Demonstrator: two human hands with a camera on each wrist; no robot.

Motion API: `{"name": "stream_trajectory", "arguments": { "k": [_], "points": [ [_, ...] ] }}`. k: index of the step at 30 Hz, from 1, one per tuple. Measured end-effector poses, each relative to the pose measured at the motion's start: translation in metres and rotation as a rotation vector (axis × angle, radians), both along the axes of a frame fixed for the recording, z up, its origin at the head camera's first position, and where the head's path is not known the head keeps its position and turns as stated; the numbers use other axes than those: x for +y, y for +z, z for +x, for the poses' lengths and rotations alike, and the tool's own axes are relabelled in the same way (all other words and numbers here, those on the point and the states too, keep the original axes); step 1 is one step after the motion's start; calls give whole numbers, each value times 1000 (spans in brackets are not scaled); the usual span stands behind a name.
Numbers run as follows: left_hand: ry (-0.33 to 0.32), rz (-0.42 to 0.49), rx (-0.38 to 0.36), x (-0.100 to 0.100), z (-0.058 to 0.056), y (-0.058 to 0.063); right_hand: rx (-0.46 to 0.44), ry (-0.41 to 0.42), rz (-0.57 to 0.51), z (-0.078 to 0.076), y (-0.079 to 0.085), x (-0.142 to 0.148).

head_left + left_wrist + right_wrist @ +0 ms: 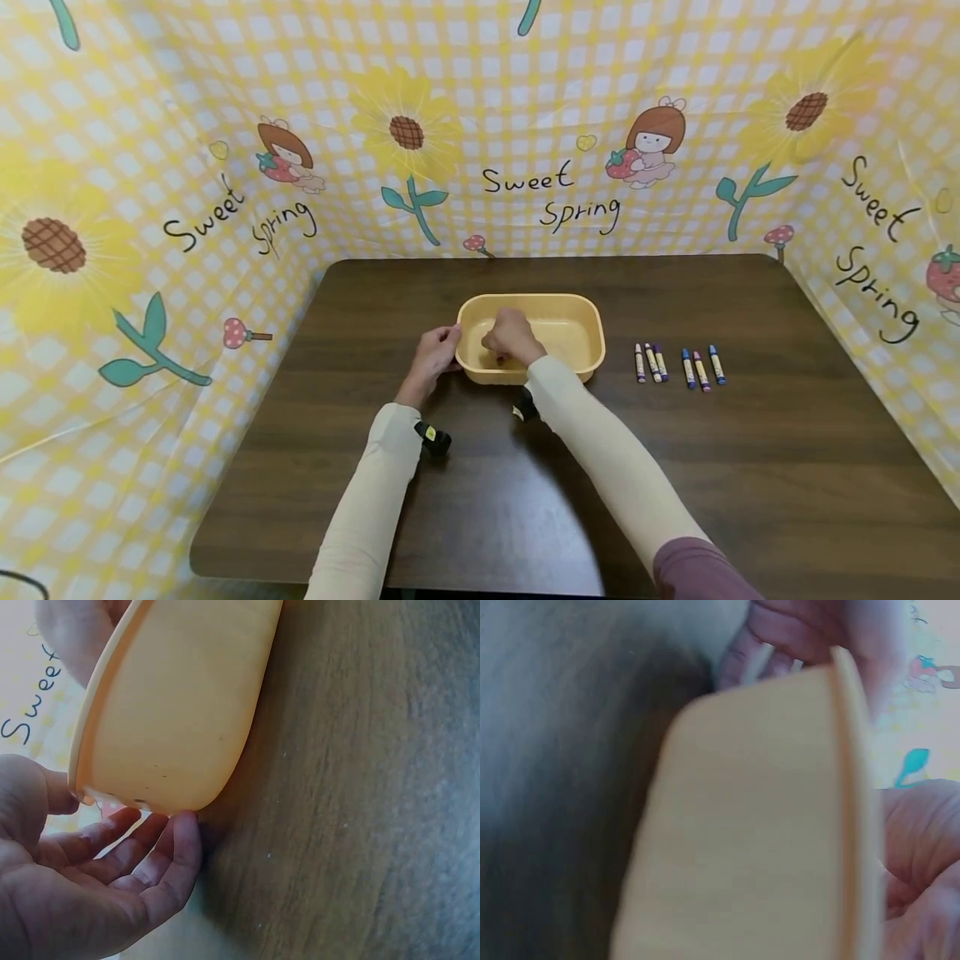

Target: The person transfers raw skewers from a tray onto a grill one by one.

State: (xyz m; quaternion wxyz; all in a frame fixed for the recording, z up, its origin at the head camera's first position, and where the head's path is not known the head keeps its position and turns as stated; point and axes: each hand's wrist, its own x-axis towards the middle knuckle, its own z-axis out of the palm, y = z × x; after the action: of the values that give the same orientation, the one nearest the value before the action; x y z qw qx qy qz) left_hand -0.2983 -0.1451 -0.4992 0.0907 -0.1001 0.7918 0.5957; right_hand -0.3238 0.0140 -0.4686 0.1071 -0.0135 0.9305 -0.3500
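Note:
A yellow plastic basin point(566, 312) with rounded corners stands on the table. At its left end my left hand point(437, 350) holds the wall; in the left wrist view the thumb is at the rim and the fingers point(180, 855) curl against the outside. My right hand point(513, 335) reaches down inside the basin at the left, fingers bent. Its fingertips are mostly hidden, so whether they hold anything is unclear. In the right wrist view the near basin wall point(742, 817) covers part of the right hand point(922, 877).
Right of the basin lie several crayons in two groups, one nearer group point(651, 363) and another point(701, 371) farther right. They rest on a dark wood-grain table point(480, 517). A yellow checked cloth point(525, 100) hangs behind and at both sides.

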Motion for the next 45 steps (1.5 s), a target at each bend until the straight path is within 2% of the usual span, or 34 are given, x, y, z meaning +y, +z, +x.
{"name": "stream_trajectory", "arguments": {
  "k": [9, 15, 20, 26, 32, 38, 41, 45],
  "points": [
    [2, 7, -11, 0, -3, -2, -16, -30, -112, 5, 34, 43],
    [-1, 6, -21, -1, -5, -3, 37, -67, -129, 8, 57, 78],
    [-5, 0, -30, -2, -3, -1, 48, -129, -123, 8, 68, 106],
    [-8, 4, -12, 0, -3, 0, 23, -238, -199, 10, 74, 144],
    [-16, -8, -22, 1, -4, -1, 24, -287, -106, 19, 70, 184],
    [-23, 1, -36, -1, -8, -2, -7, -285, -17, 28, 49, 215],
    [-23, 2, -33, -1, -8, -2, -48, -268, -38, 30, 35, 222],
    [-23, 3, -36, -1, -8, -2, -107, -264, -126, 31, 18, 221]
  ]
}}
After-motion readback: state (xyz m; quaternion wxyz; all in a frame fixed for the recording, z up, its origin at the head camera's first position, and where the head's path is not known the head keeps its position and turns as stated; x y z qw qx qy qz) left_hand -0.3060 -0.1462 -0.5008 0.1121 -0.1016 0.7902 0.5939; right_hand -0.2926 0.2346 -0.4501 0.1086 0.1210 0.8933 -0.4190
